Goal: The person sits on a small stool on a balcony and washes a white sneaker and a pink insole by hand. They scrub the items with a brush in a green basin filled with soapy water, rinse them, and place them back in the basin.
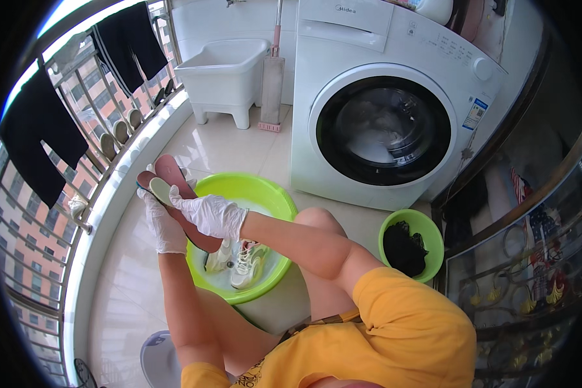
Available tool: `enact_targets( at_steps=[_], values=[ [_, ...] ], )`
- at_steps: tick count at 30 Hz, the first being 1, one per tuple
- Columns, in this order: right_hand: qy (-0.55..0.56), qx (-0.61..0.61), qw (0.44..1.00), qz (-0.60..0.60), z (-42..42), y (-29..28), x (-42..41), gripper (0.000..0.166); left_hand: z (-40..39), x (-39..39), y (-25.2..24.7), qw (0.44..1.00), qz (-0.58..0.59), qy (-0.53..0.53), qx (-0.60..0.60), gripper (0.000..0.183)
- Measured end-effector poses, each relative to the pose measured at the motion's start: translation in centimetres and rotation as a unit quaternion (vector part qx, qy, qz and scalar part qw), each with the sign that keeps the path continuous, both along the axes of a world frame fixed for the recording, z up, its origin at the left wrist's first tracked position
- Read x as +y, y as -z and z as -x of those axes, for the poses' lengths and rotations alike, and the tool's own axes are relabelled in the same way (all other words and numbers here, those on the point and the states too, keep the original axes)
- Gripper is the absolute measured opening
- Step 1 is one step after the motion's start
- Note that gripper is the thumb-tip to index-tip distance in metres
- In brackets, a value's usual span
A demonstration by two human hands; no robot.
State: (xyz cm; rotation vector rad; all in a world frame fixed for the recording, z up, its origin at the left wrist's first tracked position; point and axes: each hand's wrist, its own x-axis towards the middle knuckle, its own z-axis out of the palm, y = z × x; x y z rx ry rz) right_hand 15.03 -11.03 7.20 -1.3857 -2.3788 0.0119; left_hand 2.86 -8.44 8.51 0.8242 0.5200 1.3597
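Note:
Both my hands wear white disposable gloves. In my left hand (164,225) are reddish-pink shoe insoles (194,230), held out past the rim of a green basin (286,203). My right hand (208,213) grips a pale oval piece (160,190), possibly a brush, against the insoles. Another pink insole (169,169) sticks up behind the fingers. Within the basin, a white sneaker with laces (246,266) and a second light shoe (219,258) lie in cloudy, sudsy water. My fingers hide part of the insoles, so their exact number cannot be told.
A white front-loading washing machine (339,191) stands beyond the basin. Near it are a white plastic tub (223,68), a flat mop (272,89) and a small green bowl (436,242) with black fabric (405,248). A railing (82,92) with dark shorts (43,131) runs along the left.

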Motion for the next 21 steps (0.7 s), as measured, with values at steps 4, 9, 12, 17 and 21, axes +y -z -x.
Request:
enact_targets(
  at_steps=[4, 9, 12, 17, 21],
  values=[
    [-0.065, 0.058, 0.994, 0.059, 0.5, 0.7, -0.8, 0.063, 2.3, 1.5, 0.5, 0.999, 0.004, -0.042, -0.024, 0.063],
    [-0.003, 0.243, 0.970, 0.019, -1.0, -1.2, -0.5, 0.061, -0.1, -0.2, 1.5, 0.985, 0.006, 0.011, 0.174, 0.064],
    [0.002, 0.277, 0.960, 0.041, -1.8, -0.6, 0.9, 0.061, 0.0, 0.3, 3.0, 0.936, -0.022, -0.042, 0.348, 0.068],
    [-0.053, 0.055, 0.993, 0.093, 0.1, -1.1, -1.0, 0.061, 1.9, 1.0, 0.5, 0.993, 0.071, 0.052, -0.080, 0.069],
    [-0.060, 0.087, 0.988, 0.114, 0.2, -0.7, -1.3, 0.060, 2.5, 1.4, 0.1, 0.994, 0.087, 0.029, -0.059, 0.072]
  ],
)
